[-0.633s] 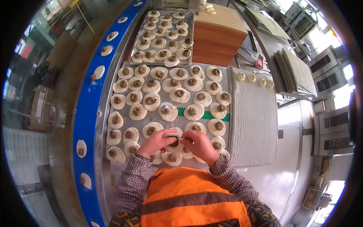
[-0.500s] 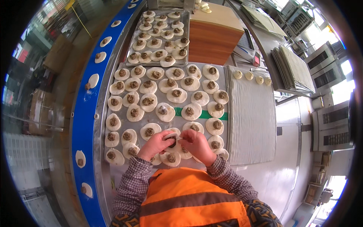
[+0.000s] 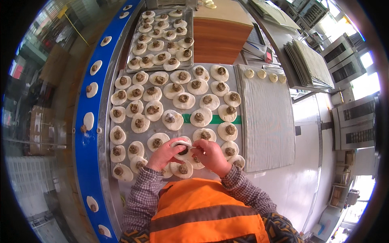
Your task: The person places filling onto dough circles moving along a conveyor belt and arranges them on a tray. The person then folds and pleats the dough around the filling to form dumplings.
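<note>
Close in front of my orange apron, I hold a round dough wrapper with dark meat filling between both hands. My left hand cups its left side, fingers curled round it. The fingertips of my right hand pinch its right edge. Its rim is partly lifted around the filling, and the underside is hidden. Just below my hands lies a flat dough wrapper with a lump of filling. Many similar filled wrappers cover the metal table in front of me.
A metal tray of filled wrappers stands at the far left. Along the left runs a blue conveyor belt carrying more. At right lies a cloth-covered board with several closed buns along its far edge. Behind stands a wooden box.
The filled wrappers on the blue belt have moved nearer to me. My fingers have shifted slightly along the held wrapper's rim. The whole view has turned a little.
</note>
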`<state>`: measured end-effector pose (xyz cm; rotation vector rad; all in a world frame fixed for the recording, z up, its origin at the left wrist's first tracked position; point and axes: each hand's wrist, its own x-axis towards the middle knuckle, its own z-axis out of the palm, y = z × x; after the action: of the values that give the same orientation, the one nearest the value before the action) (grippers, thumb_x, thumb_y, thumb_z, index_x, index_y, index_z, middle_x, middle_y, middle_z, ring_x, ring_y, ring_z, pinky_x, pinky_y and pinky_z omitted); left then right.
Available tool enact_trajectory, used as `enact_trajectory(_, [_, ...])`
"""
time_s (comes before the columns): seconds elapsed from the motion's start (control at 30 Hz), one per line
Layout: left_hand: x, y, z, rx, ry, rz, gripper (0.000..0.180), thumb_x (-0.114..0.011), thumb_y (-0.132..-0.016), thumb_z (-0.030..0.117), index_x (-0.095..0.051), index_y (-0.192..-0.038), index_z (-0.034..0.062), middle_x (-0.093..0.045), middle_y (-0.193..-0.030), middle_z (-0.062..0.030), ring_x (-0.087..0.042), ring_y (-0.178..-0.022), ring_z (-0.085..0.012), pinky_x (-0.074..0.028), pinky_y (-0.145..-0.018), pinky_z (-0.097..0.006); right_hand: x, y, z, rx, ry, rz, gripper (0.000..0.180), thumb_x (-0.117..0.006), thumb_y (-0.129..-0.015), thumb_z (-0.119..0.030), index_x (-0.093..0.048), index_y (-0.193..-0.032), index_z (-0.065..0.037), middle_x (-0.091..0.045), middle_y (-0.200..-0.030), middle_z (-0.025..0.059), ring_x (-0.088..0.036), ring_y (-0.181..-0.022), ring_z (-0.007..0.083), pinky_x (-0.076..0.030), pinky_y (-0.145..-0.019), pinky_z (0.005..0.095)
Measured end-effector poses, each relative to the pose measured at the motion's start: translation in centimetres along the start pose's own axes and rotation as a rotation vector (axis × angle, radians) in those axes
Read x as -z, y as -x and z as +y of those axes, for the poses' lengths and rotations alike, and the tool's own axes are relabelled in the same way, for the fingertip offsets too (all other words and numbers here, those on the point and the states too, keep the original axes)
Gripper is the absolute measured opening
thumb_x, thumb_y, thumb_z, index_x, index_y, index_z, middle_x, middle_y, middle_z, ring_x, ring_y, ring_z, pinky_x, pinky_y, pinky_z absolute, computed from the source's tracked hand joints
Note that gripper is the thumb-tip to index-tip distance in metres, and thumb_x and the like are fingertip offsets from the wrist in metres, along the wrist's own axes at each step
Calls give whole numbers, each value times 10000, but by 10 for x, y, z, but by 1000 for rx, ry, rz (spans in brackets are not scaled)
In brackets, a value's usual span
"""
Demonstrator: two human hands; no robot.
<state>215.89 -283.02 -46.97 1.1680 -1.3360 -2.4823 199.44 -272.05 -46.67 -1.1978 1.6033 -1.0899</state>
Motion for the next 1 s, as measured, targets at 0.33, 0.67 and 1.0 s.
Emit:
enact_trajectory(0.33, [9, -3, 7, 127, -487, -23, 338, -566, -911, 180, -593, -1236, 91, -617, -858, 4, -552, -669, -36, -429, -504, -213, 0, -11, -4, 301, 340, -1, 224, -675, -815, -71, -622, -1023, -8, -662, -776, 148, -654, -702, 296, -508, -616, 387])
enact_trajectory(0.67, [7, 2, -10, 45, 138, 49, 329, -505, -920, 160, -582, -1218, 46, -631, -1003, -23, -598, -815, -55, -513, -585, -204, -7, -4, -3, 21, -36, 32, 164, -683, -834, -68, -634, -970, 10, -656, -731, 153, -678, -658, 225, -508, -578, 306])
enact_trajectory(1.0, [13, -7, -21, -69, 271, -42, 410, -484, -1005, 395, -560, -1252, 78, -610, -1028, 0, -593, -832, -79, -501, -643, -237, -7, -2, -4, -123, -152, 5, 152, -680, -863, -53, -621, -964, 43, -653, -752, 70, -646, -657, 117, -510, -585, 261])
